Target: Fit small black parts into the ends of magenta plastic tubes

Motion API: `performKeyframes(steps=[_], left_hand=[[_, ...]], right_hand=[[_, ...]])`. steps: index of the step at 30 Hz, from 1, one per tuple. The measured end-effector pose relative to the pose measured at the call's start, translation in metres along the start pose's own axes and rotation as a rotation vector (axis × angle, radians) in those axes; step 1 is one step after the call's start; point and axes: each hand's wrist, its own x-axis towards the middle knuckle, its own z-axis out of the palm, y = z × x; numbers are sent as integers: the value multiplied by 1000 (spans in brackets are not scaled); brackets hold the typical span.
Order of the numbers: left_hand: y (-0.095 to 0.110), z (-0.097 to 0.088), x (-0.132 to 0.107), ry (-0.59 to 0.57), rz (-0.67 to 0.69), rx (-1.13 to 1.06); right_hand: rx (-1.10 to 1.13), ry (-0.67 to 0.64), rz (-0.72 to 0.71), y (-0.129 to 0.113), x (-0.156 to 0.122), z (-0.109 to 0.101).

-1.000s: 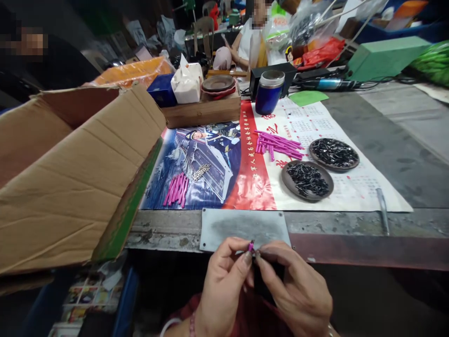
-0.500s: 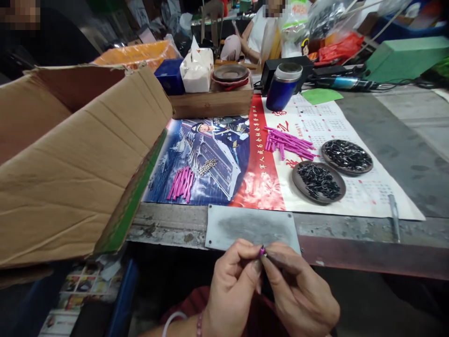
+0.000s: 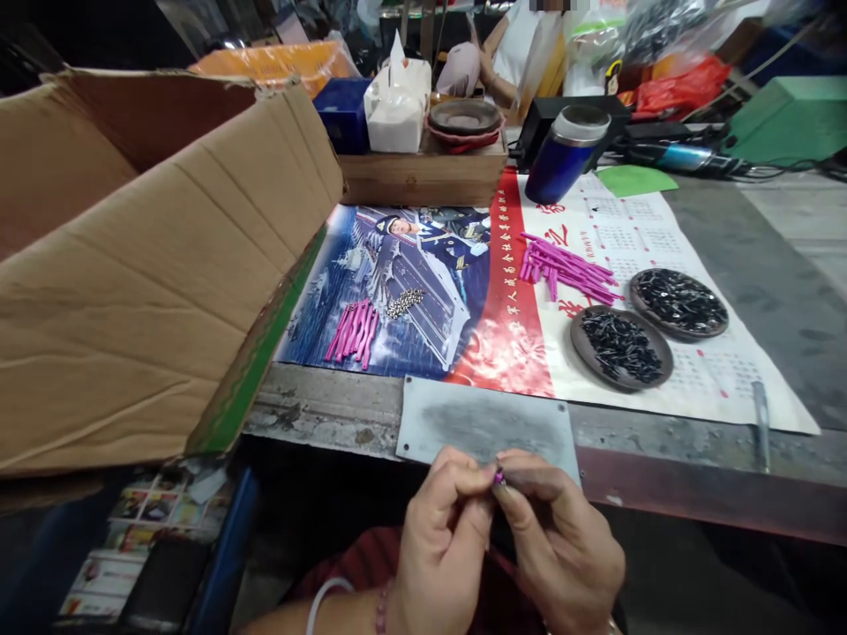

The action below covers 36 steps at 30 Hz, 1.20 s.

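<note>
My left hand (image 3: 445, 540) and my right hand (image 3: 561, 540) meet in front of the table's near edge. Their thumbs and index fingers pinch a small magenta stick (image 3: 498, 477), of which only a short end shows; the fingers cover the rest. Beyond them lies a grey metal plate (image 3: 486, 423) on the table edge. A small bundle of magenta sticks (image 3: 353, 332) rests on a printed poster, beside a heap of small silvery beads (image 3: 406, 303). A larger pile of magenta sticks (image 3: 570, 267) is farther right. Two brown dishes hold small black pieces (image 3: 622, 346) and glossier black pieces (image 3: 680, 300).
On the left stands a large open cardboard box (image 3: 165, 265). A wooden box (image 3: 423, 179) carries tissues (image 3: 397, 106) and stacked dishes; a blue tumbler (image 3: 567, 154) is beside it. A metal pen-like tool (image 3: 760, 423) lies at right. Another person (image 3: 513, 53) sits across the table.
The camera view has shifted, so the table items appear slightly farther right. Both hands keep their pinch on the magenta stick, with fingers slightly shifted.
</note>
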Motion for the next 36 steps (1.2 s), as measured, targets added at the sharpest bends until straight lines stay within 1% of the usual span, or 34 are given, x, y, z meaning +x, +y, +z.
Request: performKeyframes(steps=[4, 10, 12, 15, 17, 20, 22, 25, 27, 29, 33, 36], left_hand=[[4, 2, 0, 8, 27, 17], [5, 6, -1, -16, -23, 38], [5, 8, -3, -15, -37, 42], [5, 9, -4, -10, -50, 34], [6, 10, -4, -8, -48, 29], [7, 11, -2, 0, -37, 27], [7, 11, -1, 11, -24, 29], [9, 10, 0, 15, -6, 44], [10, 9, 0, 5, 4, 57], [10, 9, 0, -4, 18, 69], [8, 6, 0, -11, 29, 86], [5, 4, 0, 4, 42, 102]], right_hand=[[-93, 9, -47, -5, 3, -1], [-152, 33, -140, -8, 5, 4], [-155, 26, -136, -6, 4, 5], [-91, 4, -81, -4, 0, 6], [-51, 26, -73, -2, -1, 6], [-58, 68, -101, -1, -1, 4], [-51, 9, -46, -3, 1, 2], [63, -111, 136, -7, 3, 0], [133, -152, 208, -8, 4, -1], [140, -162, 192, -10, 4, -1], [84, -160, 90, -13, 5, -2], [40, -160, 62, -14, 6, -2]])
